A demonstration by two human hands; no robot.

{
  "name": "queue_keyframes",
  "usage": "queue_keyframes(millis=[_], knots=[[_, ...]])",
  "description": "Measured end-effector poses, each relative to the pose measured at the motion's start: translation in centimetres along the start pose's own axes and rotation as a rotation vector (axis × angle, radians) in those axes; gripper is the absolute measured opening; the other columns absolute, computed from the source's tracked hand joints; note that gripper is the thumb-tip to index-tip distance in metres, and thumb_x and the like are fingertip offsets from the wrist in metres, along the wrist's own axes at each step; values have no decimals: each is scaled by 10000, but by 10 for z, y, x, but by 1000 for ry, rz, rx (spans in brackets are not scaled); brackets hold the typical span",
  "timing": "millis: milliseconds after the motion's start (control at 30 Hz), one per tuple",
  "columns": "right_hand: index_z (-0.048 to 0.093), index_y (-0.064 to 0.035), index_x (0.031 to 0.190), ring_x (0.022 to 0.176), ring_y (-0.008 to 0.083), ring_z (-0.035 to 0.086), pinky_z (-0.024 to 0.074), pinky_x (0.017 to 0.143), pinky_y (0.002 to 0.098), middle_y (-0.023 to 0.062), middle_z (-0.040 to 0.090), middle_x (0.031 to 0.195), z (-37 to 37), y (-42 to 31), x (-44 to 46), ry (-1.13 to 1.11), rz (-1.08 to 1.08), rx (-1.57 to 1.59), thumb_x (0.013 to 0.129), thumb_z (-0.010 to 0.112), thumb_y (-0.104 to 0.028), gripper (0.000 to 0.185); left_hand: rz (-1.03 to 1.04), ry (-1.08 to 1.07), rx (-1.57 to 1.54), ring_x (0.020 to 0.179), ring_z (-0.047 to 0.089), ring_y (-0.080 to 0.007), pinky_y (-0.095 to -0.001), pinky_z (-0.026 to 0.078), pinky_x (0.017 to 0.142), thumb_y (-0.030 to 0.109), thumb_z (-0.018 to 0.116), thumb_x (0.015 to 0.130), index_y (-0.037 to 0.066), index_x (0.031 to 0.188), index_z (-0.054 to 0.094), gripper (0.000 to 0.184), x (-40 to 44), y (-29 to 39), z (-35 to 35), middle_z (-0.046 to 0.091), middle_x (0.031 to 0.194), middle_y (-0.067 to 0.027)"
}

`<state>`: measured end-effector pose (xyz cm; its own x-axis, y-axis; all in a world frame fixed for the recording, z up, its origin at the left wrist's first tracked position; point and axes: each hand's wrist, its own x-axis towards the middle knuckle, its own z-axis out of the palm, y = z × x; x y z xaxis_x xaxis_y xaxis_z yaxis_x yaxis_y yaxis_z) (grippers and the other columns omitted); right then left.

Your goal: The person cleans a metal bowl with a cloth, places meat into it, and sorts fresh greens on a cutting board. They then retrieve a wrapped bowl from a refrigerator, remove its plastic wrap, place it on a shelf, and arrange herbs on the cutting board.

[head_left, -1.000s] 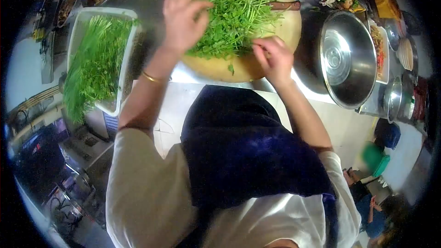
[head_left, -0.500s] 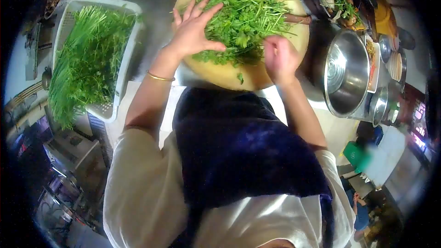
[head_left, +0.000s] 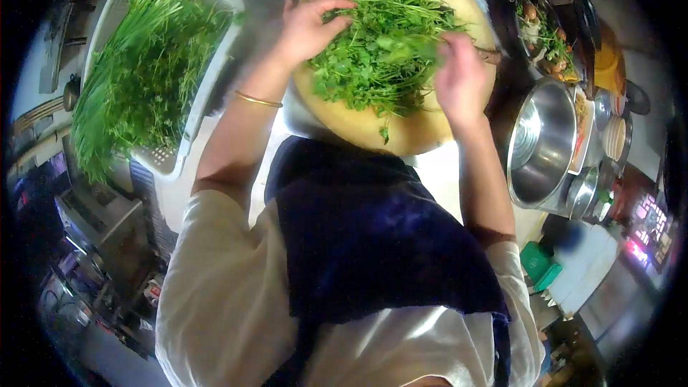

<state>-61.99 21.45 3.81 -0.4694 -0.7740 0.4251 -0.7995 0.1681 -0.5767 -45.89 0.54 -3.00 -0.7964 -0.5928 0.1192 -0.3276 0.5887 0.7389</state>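
A loose heap of cilantro [head_left: 380,54] lies on the round wooden chopping board [head_left: 344,118]. My left hand [head_left: 314,27] is at the heap's left edge, thumb and index finger apart, with nothing seen between them. At the right side, my right hand [head_left: 460,77] has its fingers curled together, slightly smeared by motion, and blurred green leaves show at the fingertips. Behind it, a brown wooden handle [head_left: 491,56] sticks out at the board's right edge; whatever it belongs to is hidden. A small loose sprig hangs off the heap's near side.
On the left stands a white plastic basket [head_left: 233,36] full of long green stems and leafy herbs [head_left: 154,64]. A steel bowl [head_left: 541,145] is to the right, with a tray of mixed vegetables [head_left: 545,43] farther back. Stacked dishes [head_left: 614,136] stand beyond the bowl.
My left hand has drawn its spread fingers in and lifted off the heap's left part. My right hand is now at the leaves on the right. The whole view has shifted a little.
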Motion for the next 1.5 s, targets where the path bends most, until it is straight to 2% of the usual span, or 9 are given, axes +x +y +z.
queue_keyframes(millis=[200,333,633,867,967,1067,1167,1333,1500], knots=[[645,-108,953,801,282,621,522,681,380,83,627,880,67,-1,48,-331,-251,-330,686,730,-184,290,-49,105,81,1082,568,-217,-611,82,1081,324,626,853,248,1052,682,220,5,4,4,668,1087,42],[639,-40,976,849,262,618,493,777,327,126,648,932,39,23,81,44,-306,-26,787,690,-143,221,45,194,175,1389,234,-334,-657,6,1060,414,668,791,277,1377,440,644,-20,25,-2,364,1470,-48],[549,-50,983,687,105,493,398,546,267,20,582,856,-15,29,88,225,758,602,918,583,-193,161,-124,79,258,1418,72,-382,-671,-20,1059,387,702,696,255,1463,271,890,-31,12,17,214,1521,-153],[592,-112,1069,842,297,626,526,712,408,112,613,919,32,-7,47,-306,-257,-271,698,743,-263,429,-98,158,288,1404,-15,-449,-702,4,1037,389,778,598,210,1496,137,1118,-49,44,6,27,1533,-233],[629,-78,911,824,282,617,518,685,405,84,591,857,41,2,43,-612,-189,-509,644,759,-252,344,-132,124,341,1405,-19,-448,-708,3,1033,412,755,634,209,1490,168,1058,-57,41,15,43,1532,-227],[643,-43,959,808,249,635,525,719,342,104,637,927,26,37,57,-326,-350,-399,671,743,-154,324,-147,101,380,1412,-15,-427,-703,-7,1036,424,722,677,219,1482,204,980,-62,34,21,61,1532,-219],[607,-8,1087,858,117,591,480,786,262,92,668,993,-10,43,68,-342,275,451,824,660,-111,287,-138,115,349,1416,-7,-413,-692,-15,1042,433,717,689,235,1476,228,947,-63,33,21,82,1533,-207],[584,43,1021,769,203,643,554,697,346,153,677,951,-48,71,61,-49,613,475,898,536,-153,236,-27,249,195,1416,35,-397,-663,-35,1054,449,697,740,252,1398,413,743,-74,33,14,201,1516,-167],[523,29,741,608,194,567,490,569,326,101,601,722,-72,46,62,442,659,821,864,628,-233,308,265,312,285,1369,218,-291,-633,14,1078,362,746,694,310,868,720,183,-101,51,12,438,1378,24]])
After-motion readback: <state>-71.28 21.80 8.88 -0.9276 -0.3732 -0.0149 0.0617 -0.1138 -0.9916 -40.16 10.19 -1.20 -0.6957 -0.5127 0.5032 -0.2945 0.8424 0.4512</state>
